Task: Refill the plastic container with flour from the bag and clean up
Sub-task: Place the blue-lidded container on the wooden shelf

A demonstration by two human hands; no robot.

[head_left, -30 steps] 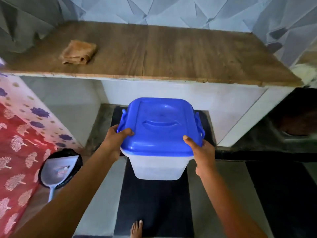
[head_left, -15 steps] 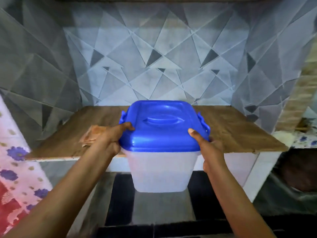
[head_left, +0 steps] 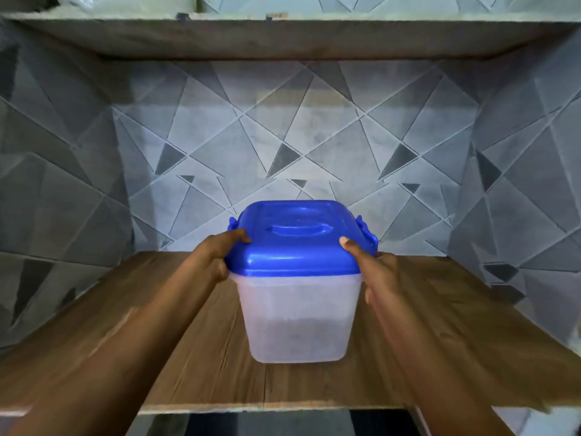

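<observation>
The plastic container [head_left: 295, 319], a translucent tub closed with a blue lid [head_left: 298, 243], sits at the centre of the frame over the wooden counter [head_left: 456, 335], upright and level. Whether its base rests on the counter or is held just above it cannot be told. The left hand [head_left: 217, 256] grips the lid's left corner, with the thumb laid on top of the lid and the fingers [head_left: 220, 273] curled under the rim. The right hand [head_left: 375, 272] grips the right corner in the same way: thumb on the lid, remaining digits against the tub's side wall. Both hands therefore hold the container and nothing else. The lid is seated, and blue side latches show at both of its edges; whether they are snapped shut is not visible. The wall of the tub reads cloudy white with a greyer band lower down, so the fill level cannot be determined. Assessment: with the lid on and the container at the counter, the moment fits either the fetch before refilling or the put-away after it, and the frame does not settle which. No flour bag can be identified; a pale object lies on the upper shelf [head_left: 283, 39] at the upper left of the frame, too cropped to name. Grey triangle-patterned tiles [head_left: 283, 136] cover the wall behind. No brand, label or writing is legible on any surface.
</observation>
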